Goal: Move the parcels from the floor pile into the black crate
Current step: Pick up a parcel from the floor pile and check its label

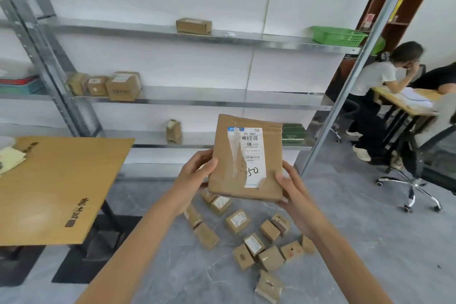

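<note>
I hold a flat brown cardboard parcel [227, 163] with a white shipping label up in front of me, label facing me. My left hand [195, 173] grips its lower left edge. My right hand [292, 190] grips its lower right corner. Below it, several small brown parcels [238, 221] lie scattered on the grey floor. No black crate shows clearly in this view.
A wooden table [56, 187] stands at the left over a dark frame. Metal shelving [197, 100] ahead carries a few boxes and a green basket [338, 36]. At the right, two people sit at a desk [407, 103] beside an office chair [419, 180].
</note>
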The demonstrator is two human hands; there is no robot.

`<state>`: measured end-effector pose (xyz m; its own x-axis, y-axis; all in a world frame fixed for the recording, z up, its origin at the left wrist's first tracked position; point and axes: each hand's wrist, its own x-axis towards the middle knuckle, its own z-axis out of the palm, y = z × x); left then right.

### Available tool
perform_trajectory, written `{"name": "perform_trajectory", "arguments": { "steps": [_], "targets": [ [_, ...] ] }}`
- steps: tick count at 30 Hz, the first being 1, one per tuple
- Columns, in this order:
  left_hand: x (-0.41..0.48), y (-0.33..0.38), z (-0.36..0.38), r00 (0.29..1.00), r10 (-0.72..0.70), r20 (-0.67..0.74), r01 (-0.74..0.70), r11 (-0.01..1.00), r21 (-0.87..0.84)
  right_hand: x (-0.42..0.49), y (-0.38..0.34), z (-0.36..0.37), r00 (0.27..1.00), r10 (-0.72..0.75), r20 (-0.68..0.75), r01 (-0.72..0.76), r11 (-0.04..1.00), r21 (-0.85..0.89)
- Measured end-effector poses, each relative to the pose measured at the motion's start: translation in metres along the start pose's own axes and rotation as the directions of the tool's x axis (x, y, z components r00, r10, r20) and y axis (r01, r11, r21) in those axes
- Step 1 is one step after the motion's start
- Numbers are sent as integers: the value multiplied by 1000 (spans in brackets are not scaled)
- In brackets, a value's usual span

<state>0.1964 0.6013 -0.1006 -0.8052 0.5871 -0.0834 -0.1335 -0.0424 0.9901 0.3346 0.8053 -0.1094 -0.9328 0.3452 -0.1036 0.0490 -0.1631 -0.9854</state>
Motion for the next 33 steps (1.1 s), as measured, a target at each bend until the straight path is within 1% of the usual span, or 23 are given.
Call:
{"name": "perform_trajectory", "arguments": {
  "steps": [5, 11, 13, 17, 22, 25, 28, 33],
  "targets": [
    [-63, -3, -88, 991, -27, -129, 26, 1000, -9, -10, 31, 93, 996, 53, 73, -55, 998, 31],
    [-122, 0, -166, 961, -53, -272, 70, 996, 53, -26, 56, 182, 981, 109, 159, -117, 992, 40],
    [-136, 2, -179, 950, -39, -309, 61, 996, 62, -26, 59, 201, 977, 122, 175, -132, 990, 50],
    [-158, -2, -194, 913, -10, -408, 35, 998, 53, -24, 65, 225, 963, 151, 222, -157, 988, 11],
    [-183, -6, -208, 847, -22, -531, 72, 995, 72, -21, 77, 246, 939, 151, 310, -151, 988, -23],
    [-203, -9, -226, 823, -52, -566, 108, 992, 66, -24, 86, 266, 912, 155, 380, -145, 988, -56],
    [-226, -15, -247, 798, -58, -599, 105, 994, 43, -32, 96, 291, 889, 166, 426, -152, 986, -68],
    [-267, -20, -296, 791, -60, -609, 83, 996, 10, -47, 104, 342, 856, 199, 477, -177, 980, -90]
  ]
}}
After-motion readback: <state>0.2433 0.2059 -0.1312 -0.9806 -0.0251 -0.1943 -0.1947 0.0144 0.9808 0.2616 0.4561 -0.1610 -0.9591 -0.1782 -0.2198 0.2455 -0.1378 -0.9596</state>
